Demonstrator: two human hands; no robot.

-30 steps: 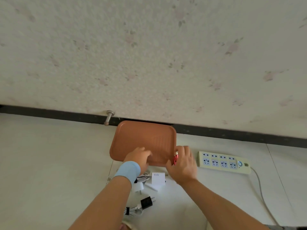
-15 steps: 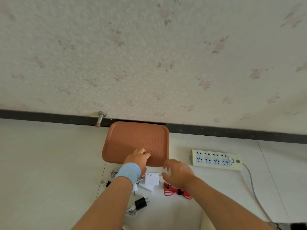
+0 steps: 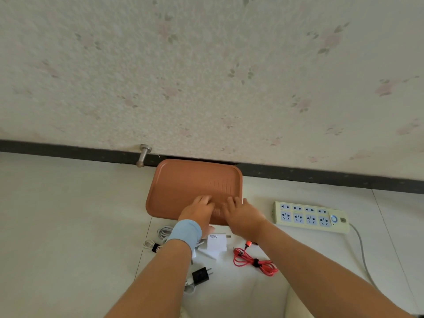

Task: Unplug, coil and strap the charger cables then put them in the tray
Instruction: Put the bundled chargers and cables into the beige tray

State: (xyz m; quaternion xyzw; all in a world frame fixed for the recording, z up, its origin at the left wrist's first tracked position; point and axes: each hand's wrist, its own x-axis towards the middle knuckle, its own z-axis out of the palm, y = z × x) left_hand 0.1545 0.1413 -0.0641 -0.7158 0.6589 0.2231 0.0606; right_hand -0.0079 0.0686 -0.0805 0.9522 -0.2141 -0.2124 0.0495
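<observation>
My right hand [image 3: 241,214] lies flat and released on the tray's [image 3: 183,180] near edge. My left hand [image 3: 199,211] rests beside it, and I cannot tell its grip. The strapped red cable [image 3: 254,262] lies off the near right corner, long axis left-right.

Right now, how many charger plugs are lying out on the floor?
2. A white charger plug marked 90W lies just below the tray's near edge. A black charger plug lies nearer the person, beside the left forearm, which may hide another.

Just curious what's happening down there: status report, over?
Left hand, right hand on near edge of tray, no cable held. Red cable strapped, on floor short of tray. White charger beside it, not blocking.
</observation>
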